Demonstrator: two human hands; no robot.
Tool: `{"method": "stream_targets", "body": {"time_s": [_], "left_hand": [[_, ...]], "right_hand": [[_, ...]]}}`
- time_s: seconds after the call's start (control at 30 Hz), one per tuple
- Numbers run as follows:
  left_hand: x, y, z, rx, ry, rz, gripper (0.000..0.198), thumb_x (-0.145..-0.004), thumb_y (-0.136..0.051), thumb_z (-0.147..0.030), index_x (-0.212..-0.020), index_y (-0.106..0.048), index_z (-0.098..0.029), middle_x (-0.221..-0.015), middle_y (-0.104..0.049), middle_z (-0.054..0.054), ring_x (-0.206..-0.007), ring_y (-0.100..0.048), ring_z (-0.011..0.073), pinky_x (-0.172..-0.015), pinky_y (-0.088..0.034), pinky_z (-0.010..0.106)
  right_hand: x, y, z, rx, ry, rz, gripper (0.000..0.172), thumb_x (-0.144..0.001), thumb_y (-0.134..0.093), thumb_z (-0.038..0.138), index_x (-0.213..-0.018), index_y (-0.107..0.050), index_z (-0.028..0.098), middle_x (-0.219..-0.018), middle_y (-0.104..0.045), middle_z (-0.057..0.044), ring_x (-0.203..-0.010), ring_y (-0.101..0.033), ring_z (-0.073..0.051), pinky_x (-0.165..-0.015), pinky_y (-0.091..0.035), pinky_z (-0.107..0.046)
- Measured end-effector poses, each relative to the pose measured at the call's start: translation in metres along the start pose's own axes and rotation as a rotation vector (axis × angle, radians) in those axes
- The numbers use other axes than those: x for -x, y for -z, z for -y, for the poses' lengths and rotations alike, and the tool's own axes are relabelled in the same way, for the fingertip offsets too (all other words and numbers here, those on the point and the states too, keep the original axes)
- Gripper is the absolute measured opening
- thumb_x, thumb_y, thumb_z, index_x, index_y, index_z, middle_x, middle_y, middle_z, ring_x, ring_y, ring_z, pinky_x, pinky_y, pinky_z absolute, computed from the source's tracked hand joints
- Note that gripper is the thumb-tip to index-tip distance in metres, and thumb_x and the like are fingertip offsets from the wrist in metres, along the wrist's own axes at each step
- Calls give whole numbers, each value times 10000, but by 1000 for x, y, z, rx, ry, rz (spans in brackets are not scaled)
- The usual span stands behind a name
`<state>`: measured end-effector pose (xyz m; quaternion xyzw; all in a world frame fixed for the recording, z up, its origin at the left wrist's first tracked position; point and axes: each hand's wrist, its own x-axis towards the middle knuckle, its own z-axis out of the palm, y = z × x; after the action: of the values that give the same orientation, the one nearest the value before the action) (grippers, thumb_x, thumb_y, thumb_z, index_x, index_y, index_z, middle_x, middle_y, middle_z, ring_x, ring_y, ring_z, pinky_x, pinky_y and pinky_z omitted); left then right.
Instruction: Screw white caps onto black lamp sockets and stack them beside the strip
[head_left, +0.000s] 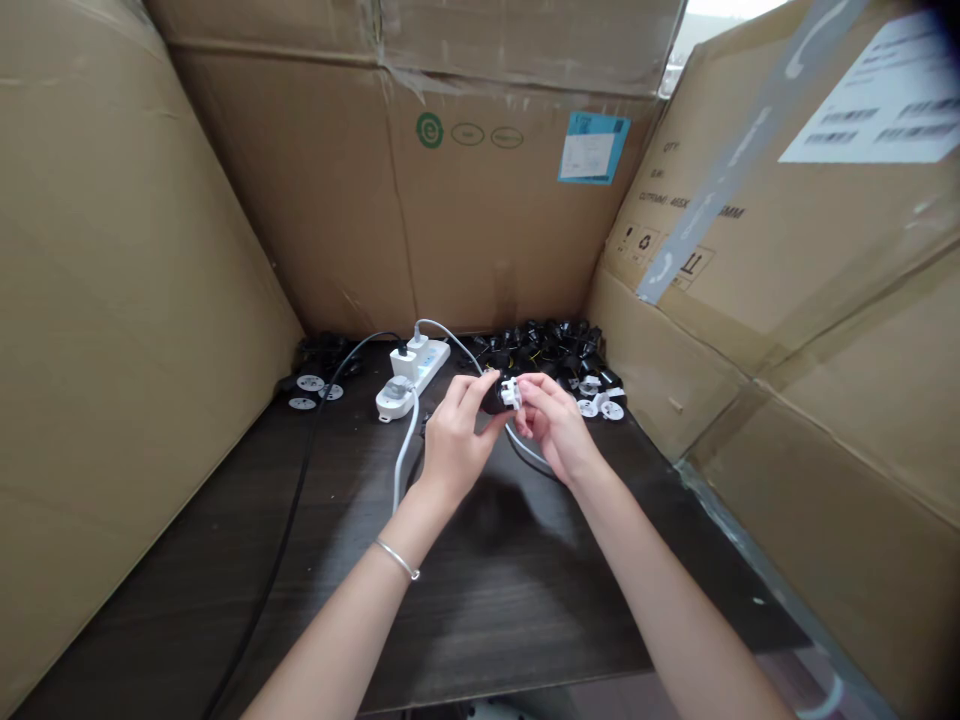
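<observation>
Both hands meet over the middle of the dark wooden table (480,600). My left hand (454,440) pinches a small black part (493,395) between thumb and fingers. My right hand (553,420) grips a small white clip-like piece (511,393) pressed against that black part. A silver bracelet (397,560) circles my left wrist. Behind the right hand lies a heap of several similar black and white parts (559,355).
A white power strip (412,378) with plugs sits at the back, with a white cable (403,455) and a black cable (289,530) running toward me. A smaller pile of parts (319,370) lies back left. Tall cardboard boxes (112,300) wall in the table.
</observation>
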<state>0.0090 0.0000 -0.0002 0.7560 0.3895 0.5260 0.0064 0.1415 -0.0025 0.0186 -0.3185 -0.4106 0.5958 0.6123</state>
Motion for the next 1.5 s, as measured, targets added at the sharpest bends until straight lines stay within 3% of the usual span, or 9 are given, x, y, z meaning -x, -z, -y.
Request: {"method": "stream_targets", "body": {"time_s": [0.2,0.5,0.73,0.9,1.27,1.5], "left_hand": [[0,-1,0,71,-56,-6,373,-809,-566,-276,-1164,-479,-202,-1006,-544,58,-937,-547,160,-803,-469,283],[2,0,4,152,-76,52,380,-819,-546,-221,-1188,-466,-176,-1100,-576,67,-996,-549,162,-849,-456,285],[-1,3,7,-71,-79,55,405,-786,-590,-326,-1161,-538,-182,-961,-638,58,-829,-556,178,-756,-457,302],[0,-1,6,77,27,170,379,-818,-540,-199,-1192,-481,-198,-1136,-572,52,-704,-559,102,-699,-482,245],[2,-1,14,76,-12,193,363,-846,-507,-234,-1204,-463,-194,-1139,-563,78,-821,-594,142,-693,-493,263],[1,-1,10,149,-27,198,380,-839,-517,-242,-1212,-465,-188,-1115,-570,82,-809,-589,138,-706,-499,271]], "right_hand": [[-2,3,0,-32,-42,-2,264,-581,-744,255,-656,-521,136,-555,-518,45,-420,-396,-12,-382,-279,-132],[-3,9,0,-146,-259,173,372,-600,-759,294,-840,-504,170,-630,-540,57,-464,-449,-21,-423,-330,-129],[-4,12,-3,-55,-211,121,334,-617,-747,327,-756,-492,161,-507,-482,73,-390,-394,-15,-372,-277,-122],[-4,10,-5,2,-147,19,374,-561,-775,308,-666,-451,153,-433,-476,68,-342,-394,-26,-344,-277,-126],[-5,9,-5,60,-39,27,343,-593,-750,328,-677,-462,161,-444,-508,63,-357,-424,-35,-347,-332,-130],[-5,10,-4,93,-16,3,392,-575,-758,323,-675,-410,173,-429,-459,84,-334,-353,-20,-316,-247,-122]]}}
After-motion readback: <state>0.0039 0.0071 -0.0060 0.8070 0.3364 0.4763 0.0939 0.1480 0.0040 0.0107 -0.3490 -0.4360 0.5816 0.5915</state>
